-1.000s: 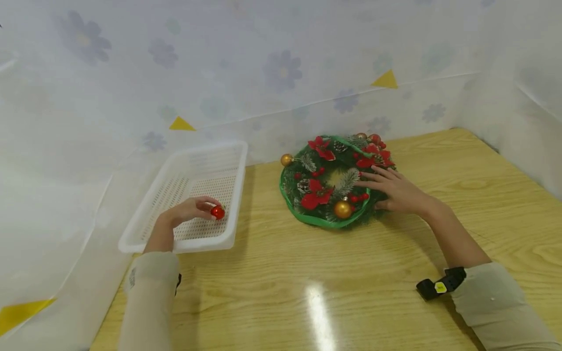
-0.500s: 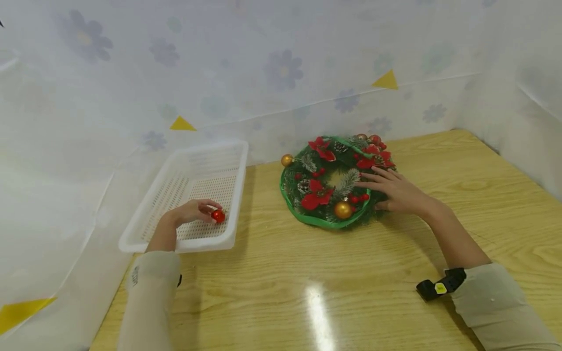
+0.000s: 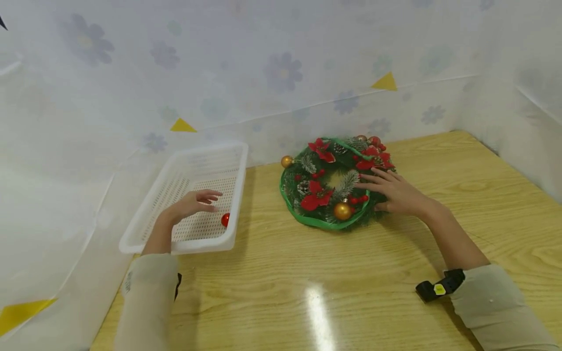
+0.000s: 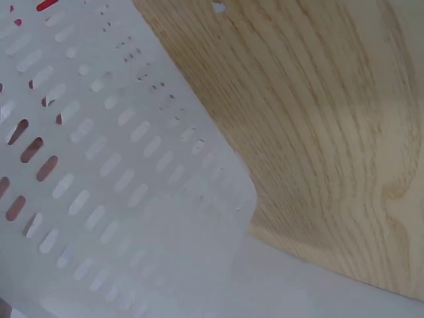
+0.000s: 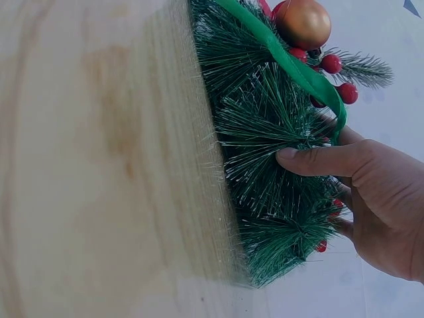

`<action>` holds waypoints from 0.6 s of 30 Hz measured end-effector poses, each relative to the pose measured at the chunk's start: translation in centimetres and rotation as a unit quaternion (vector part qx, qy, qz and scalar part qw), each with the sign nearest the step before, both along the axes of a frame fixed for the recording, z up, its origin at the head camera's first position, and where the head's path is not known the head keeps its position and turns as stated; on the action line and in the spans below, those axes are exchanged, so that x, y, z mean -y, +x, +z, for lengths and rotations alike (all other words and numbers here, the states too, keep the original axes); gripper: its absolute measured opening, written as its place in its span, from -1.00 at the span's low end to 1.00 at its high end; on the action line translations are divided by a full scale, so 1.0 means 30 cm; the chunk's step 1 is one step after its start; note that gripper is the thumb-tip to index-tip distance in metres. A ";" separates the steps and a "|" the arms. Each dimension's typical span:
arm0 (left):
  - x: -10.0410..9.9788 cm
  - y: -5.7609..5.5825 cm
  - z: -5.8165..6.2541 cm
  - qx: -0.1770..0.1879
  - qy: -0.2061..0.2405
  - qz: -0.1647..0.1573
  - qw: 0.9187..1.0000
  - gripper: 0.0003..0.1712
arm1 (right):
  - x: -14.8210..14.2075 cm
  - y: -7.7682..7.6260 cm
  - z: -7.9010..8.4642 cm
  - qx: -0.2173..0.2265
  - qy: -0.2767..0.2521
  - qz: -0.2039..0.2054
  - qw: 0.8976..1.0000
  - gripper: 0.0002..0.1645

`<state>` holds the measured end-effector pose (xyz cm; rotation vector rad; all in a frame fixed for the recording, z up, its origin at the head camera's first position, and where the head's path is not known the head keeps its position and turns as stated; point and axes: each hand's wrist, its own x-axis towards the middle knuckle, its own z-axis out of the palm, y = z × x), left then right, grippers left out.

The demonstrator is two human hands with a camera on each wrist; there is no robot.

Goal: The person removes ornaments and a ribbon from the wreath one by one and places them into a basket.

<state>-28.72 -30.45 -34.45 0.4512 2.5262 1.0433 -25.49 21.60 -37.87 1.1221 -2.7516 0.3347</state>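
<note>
A white plastic basket [image 3: 232,239] with slotted walls stands on the left of the table. Over its inside hovers my left hand [image 3: 189,204], fingers extended and holding nothing. To the right of the fingertips, a shiny red ball ornament [image 3: 225,220] lies in the basket beside its right wall. A Christmas wreath [image 3: 325,224] of green tinsel, edged with green ribbon, lies flat at the back. My right hand [image 3: 397,193] rests on the wreath's right side with fingers spread; in the right wrist view the thumb [image 5: 318,160] lies against the outer tinsel.
Poinsettias [image 3: 317,196], pine cones, red berries and gold balls [image 3: 342,210] decorate the wreath. A white flowered sheet [image 3: 281,107] hangs behind the wooden table [image 3: 272,292] and at its sides. Yellow triangles mark the sheet.
My left hand has let go of the red ball ornament, which now lies farther right in the basket. The fingers have straightened and drawn back from it. My right hand stays on the wreath.
</note>
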 end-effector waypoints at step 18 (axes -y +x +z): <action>-0.269 0.074 0.193 -0.207 0.064 0.043 0.975 -0.54 | -0.006 -0.001 -0.006 -0.020 -0.033 0.031 0.999 -0.14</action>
